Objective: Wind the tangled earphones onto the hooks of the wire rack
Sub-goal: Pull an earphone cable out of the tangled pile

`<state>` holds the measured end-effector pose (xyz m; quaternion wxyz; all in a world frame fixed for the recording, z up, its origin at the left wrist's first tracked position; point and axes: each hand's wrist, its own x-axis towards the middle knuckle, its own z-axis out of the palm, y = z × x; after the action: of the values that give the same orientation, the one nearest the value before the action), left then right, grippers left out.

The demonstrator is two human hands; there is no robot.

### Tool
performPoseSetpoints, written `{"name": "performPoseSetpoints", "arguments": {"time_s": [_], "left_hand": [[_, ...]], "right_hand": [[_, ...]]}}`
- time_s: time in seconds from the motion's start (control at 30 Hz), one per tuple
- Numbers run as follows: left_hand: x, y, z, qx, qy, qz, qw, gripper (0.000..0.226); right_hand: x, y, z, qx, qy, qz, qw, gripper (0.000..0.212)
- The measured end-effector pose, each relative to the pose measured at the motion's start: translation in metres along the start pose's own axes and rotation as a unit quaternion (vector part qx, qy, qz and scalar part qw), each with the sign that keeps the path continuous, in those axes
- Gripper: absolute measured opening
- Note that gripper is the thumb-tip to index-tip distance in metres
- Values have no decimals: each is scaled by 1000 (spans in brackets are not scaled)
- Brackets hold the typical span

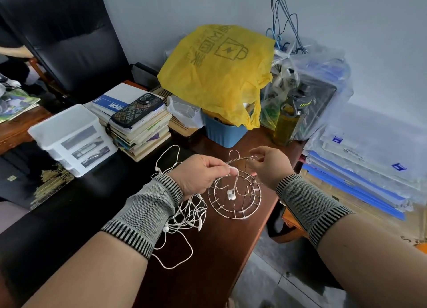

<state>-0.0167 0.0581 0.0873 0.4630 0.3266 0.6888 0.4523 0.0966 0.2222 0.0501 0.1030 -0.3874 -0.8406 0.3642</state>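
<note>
My left hand [200, 172] pinches a white cord near its end, so two earbuds [231, 194] dangle below my fingers over the rack [234, 195]. My right hand [269, 164] grips the rack's top bar, holding it up off the table [215, 257]. The rack is thin silvery wire: a round ring with spokes and small hooks, a handle arching above. It hangs tilted, ring face turned toward me, handle pointing up and away. The earphones [184, 213] are thin white cords in a loose tangle lying on the table below my left wrist, loops trailing toward me and off toward the books [141, 127]. I can't tell how many sets are in the knot; my wrist hides part of it. Whether the cord already sits on a hook I can't make out.
</note>
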Motion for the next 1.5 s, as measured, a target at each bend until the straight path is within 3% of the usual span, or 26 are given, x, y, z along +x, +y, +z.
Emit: {"name": "performPoseSetpoints", "arguments": {"time_s": [0.13, 0.23, 0.37, 0.63, 0.87, 1.0, 1.17, 1.23, 1.3, 1.33, 1.4, 1.5], "left_hand": [[6, 8, 14, -9, 74, 4, 997, 20], [13, 1, 16, 64, 113, 2, 991, 24], [21, -25, 16, 134, 128, -57, 981, 24], [35, -70, 5, 132, 133, -133, 973, 19], [40, -79, 11, 107, 97, -148, 978, 17], [44, -82, 19, 70, 67, -151, 984, 20], [41, -84, 26, 63, 73, -148, 984, 12], [39, -85, 27, 66, 80, -140, 985, 12], [39, -86, 28, 68, 86, -133, 985, 13], [40, -86, 29, 69, 87, -130, 985, 13], [40, -86, 31, 57, 82, -129, 987, 14], [38, -87, 34, 36, 63, -125, 989, 17]], "right_hand": [[-1, 8, -1, 5, -9, 0, 1000, 21], [-2, 9, -2, 11, -17, -4, 1000, 21], [-3, 11, -2, 14, -21, -7, 1000, 21], [-2, 6, 7, 33, -41, -8, 999, 18], [20, 9, -5, 17, 29, 7, 999, 7], [34, 16, -15, 9, 67, 17, 998, 14], [35, 27, -18, 29, 59, 51, 997, 25], [25, 27, -18, 24, 119, 50, 991, 28], [6, 23, -11, 52, 172, 24, 984, 15], [-6, 18, -4, 64, 154, 14, 986, 6], [-26, 16, 22, 71, 57, 30, 995, 25], [-40, 16, 57, 123, -76, 143, 979, 44]]}}
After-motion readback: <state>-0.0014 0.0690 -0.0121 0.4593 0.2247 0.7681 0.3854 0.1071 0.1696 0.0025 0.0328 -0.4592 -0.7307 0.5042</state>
